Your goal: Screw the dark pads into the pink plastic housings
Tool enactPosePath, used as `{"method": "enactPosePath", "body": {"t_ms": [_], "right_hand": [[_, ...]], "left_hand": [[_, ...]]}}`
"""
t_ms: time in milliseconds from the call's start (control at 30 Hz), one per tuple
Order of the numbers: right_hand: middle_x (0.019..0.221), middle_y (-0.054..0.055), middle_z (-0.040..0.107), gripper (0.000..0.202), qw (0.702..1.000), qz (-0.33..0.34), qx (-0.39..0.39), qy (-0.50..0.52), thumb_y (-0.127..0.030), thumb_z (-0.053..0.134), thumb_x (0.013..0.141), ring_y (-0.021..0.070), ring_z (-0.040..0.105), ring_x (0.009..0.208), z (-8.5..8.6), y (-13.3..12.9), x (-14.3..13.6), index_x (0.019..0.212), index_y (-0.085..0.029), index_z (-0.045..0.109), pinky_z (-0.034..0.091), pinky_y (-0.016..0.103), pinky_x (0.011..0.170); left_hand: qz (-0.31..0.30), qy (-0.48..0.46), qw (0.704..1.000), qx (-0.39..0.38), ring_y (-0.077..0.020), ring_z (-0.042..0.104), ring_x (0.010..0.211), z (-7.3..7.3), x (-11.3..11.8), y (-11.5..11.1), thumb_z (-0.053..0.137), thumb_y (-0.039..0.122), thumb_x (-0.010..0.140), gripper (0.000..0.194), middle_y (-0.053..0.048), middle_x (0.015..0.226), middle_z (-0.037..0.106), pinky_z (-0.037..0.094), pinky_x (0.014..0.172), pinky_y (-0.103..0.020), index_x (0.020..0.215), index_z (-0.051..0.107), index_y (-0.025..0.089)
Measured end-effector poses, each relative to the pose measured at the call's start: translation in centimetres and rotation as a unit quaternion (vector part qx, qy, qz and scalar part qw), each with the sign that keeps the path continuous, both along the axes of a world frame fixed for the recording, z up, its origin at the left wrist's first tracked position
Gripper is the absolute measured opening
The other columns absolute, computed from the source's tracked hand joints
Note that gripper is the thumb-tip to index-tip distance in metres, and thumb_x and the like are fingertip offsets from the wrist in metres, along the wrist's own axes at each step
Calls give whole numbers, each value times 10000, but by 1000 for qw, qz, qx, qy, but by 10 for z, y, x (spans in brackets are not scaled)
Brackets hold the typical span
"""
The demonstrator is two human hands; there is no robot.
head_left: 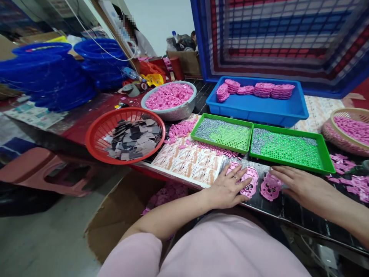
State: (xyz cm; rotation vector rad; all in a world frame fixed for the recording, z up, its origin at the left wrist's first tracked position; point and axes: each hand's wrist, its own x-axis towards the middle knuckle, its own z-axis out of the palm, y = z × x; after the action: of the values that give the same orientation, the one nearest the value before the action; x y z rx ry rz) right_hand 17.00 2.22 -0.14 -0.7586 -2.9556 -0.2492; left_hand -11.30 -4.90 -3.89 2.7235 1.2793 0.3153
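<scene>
My left hand (229, 186) lies with its fingers spread over pink plastic pieces at the table's front edge. Its fingertips rest on one pink shell-like piece (251, 181), and part of a second shows behind the fingers. To the right sits another pink piece (270, 188) with small dark and shiny parts inside. My right hand (301, 182) reaches over its right side with fingers stretched out, the fingertips touching or just above it; the thumb is partly hidden. Behind the hands are two green trays, the left tray (221, 146) and the right tray (291, 164), with small silvery screw-like parts.
A blue tray (256, 111) holds stacked pink pieces. At left stand a red basket (93, 144) of dark flat squares and a grey basin (175, 113) of pink parts. A beige basket (331, 132) is at right. A large blue crate (203, 46) stands behind.
</scene>
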Motion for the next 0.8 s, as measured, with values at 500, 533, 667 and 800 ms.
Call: {"method": "enactPosePath", "body": {"t_ms": [500, 533, 667, 800], "right_hand": [[1372, 178, 520, 412, 991, -90, -53, 86, -342, 476, 932, 301, 529, 1238, -35, -40, -14, 1271, -129, 573, 498, 480, 1005], [1370, 182, 518, 413, 990, -88, -57, 89, -340, 485, 928, 305, 526, 1238, -33, -40, -15, 1269, -123, 571, 496, 480, 1005], [1380, 192, 496, 447, 990, -77, -58, 105, -328, 518, 913, 312, 514, 1239, -26, -41, -15, 1308, -118, 522, 489, 485, 1005], [1427, 176, 449, 557, 985, -69, -82, 134, -355, 558, 894, 306, 455, 1303, -22, -47, -21, 1397, -160, 419, 434, 504, 1061]], "left_hand": [[7, 20, 1000, -9, -312, 336, 1413, 10, -4, 4, 431, 491, 966, 551, -166, 1494, 403, 252, 1147, -542, 1401, 466, 154], [9, 18, 1000, -8, -313, 340, 1411, 10, -4, 3, 436, 489, 965, 551, -166, 1494, 404, 256, 1145, -539, 1399, 468, 151], [13, 13, 1000, -6, -324, 344, 1406, 7, -2, -3, 452, 486, 957, 550, -156, 1496, 405, 244, 1148, -541, 1401, 470, 162], [28, -1, 1000, 7, -325, 327, 1415, 2, -4, -5, 460, 543, 938, 625, -166, 1516, 366, 236, 1146, -547, 1438, 422, 169]]}}
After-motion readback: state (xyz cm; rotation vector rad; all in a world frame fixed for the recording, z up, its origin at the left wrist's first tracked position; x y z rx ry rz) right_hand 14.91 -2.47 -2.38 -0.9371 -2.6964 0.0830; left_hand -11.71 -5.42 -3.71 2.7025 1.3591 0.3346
